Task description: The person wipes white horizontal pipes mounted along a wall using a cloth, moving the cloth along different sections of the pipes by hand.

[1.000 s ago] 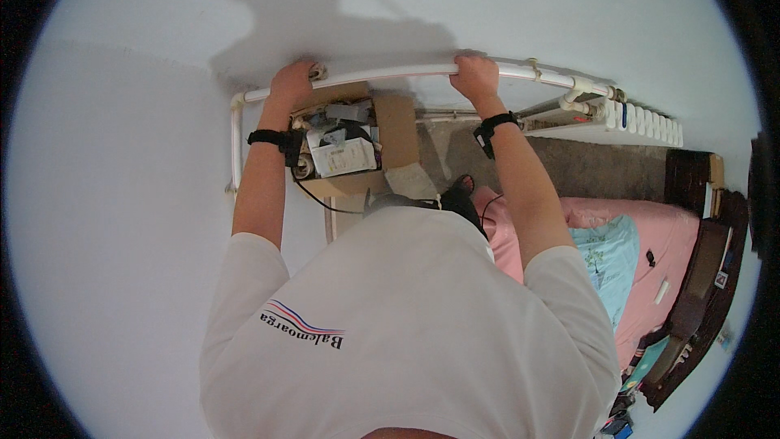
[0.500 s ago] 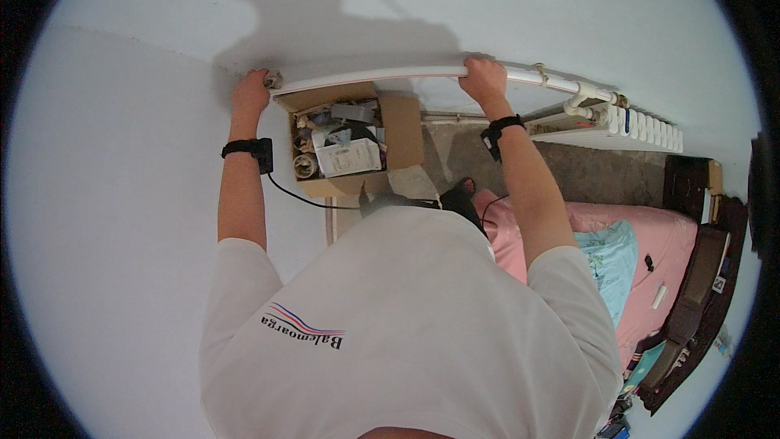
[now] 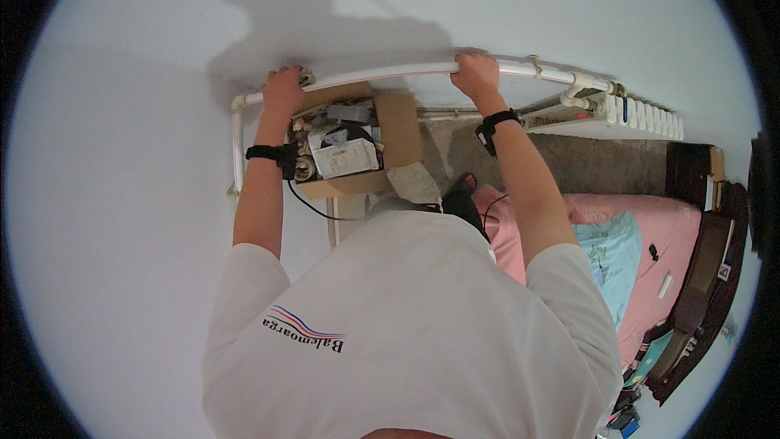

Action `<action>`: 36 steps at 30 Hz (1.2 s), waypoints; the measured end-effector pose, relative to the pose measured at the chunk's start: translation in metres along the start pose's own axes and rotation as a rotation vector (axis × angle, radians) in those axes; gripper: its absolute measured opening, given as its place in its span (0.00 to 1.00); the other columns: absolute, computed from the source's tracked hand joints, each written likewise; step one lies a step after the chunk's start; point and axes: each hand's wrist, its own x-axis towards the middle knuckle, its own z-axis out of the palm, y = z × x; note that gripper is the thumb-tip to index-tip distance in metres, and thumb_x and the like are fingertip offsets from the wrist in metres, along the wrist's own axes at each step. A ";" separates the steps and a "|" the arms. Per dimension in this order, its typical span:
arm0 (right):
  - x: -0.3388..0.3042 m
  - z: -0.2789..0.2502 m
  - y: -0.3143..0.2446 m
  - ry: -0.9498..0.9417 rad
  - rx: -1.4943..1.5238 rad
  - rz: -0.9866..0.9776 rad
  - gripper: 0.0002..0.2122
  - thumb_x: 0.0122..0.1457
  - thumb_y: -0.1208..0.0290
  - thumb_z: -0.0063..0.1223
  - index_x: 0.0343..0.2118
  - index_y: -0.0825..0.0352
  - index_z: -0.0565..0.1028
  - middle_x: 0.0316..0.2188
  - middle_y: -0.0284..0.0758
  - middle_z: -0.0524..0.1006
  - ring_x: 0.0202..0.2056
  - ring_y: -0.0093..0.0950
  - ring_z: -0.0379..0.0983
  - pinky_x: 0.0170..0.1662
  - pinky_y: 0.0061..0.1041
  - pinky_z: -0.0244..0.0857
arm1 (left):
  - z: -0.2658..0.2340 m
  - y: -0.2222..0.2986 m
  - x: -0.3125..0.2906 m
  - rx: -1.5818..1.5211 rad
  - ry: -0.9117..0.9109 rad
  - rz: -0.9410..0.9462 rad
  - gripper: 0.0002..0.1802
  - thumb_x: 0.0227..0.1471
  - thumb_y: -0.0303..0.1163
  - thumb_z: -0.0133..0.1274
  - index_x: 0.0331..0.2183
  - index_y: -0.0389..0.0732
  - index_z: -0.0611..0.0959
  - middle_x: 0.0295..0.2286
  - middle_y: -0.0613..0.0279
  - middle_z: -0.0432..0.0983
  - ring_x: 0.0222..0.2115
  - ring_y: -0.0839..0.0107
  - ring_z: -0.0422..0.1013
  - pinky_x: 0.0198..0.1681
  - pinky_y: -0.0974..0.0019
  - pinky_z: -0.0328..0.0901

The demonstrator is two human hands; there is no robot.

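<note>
A white pipe [image 3: 382,72] runs along the wall in front of me, bending downward at a corner joint on the left. My left hand [image 3: 283,91] is closed at the pipe near that bend. A crumpled greyish cloth [image 3: 306,76] sticks out beside its knuckles, against the pipe. Farther right, my right hand [image 3: 476,76] has its fingers wrapped over the same pipe, close to a pipe bracket. Both wrists wear black straps with small boxes; a thin cable leads from the left one. The undersides of both hands are hidden.
Below the pipe stands an open cardboard box [image 3: 398,132] filled with packages and a tape roll. A white radiator [image 3: 642,120] joins the pipe at right. Lower right is a bed with a pink sheet [image 3: 670,236], a light blue cloth [image 3: 621,252] and a dark headboard.
My left hand has slid right along the pipe with the cloth, uncovering the corner joint at its left. My right hand stays on the pipe, shifted slightly left in view.
</note>
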 end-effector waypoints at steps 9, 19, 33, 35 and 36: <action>-0.002 -0.002 -0.001 0.052 0.019 -0.015 0.06 0.44 0.67 0.57 0.25 0.62 0.80 0.26 0.39 0.80 0.32 0.41 0.77 0.37 0.40 0.72 | -0.011 0.081 -0.007 -0.121 0.054 0.093 0.22 0.48 0.30 0.55 0.48 0.45 0.79 0.48 0.53 0.73 0.51 0.49 0.67 0.50 0.40 0.65; -0.003 -0.008 -0.002 0.009 0.013 -0.010 0.08 0.46 0.64 0.59 0.28 0.60 0.81 0.31 0.38 0.81 0.35 0.38 0.79 0.39 0.39 0.73 | -0.006 0.116 -0.010 -0.230 0.152 0.216 0.32 0.43 0.28 0.60 0.53 0.46 0.75 0.49 0.54 0.73 0.52 0.50 0.66 0.52 0.42 0.64; -0.028 -0.021 0.004 0.277 0.231 -0.155 0.22 0.48 0.56 0.66 0.43 0.62 0.75 0.41 0.39 0.78 0.48 0.39 0.72 0.52 0.41 0.63 | -0.006 0.054 0.008 -0.393 0.109 0.263 0.29 0.41 0.24 0.51 0.50 0.40 0.78 0.46 0.47 0.75 0.48 0.47 0.69 0.51 0.51 0.66; -0.047 -0.026 0.004 0.391 0.279 -0.139 0.23 0.49 0.55 0.66 0.44 0.64 0.74 0.41 0.39 0.77 0.48 0.40 0.71 0.53 0.41 0.61 | -0.009 0.070 0.008 -0.463 0.114 0.293 0.28 0.41 0.24 0.52 0.49 0.37 0.78 0.45 0.45 0.76 0.47 0.45 0.70 0.51 0.51 0.66; -0.058 -0.028 0.005 0.446 0.356 -0.120 0.22 0.49 0.55 0.66 0.42 0.65 0.75 0.40 0.39 0.77 0.47 0.40 0.70 0.52 0.41 0.61 | -0.014 0.080 0.007 -0.463 0.113 0.298 0.28 0.41 0.24 0.52 0.49 0.37 0.78 0.45 0.45 0.76 0.47 0.45 0.70 0.51 0.51 0.66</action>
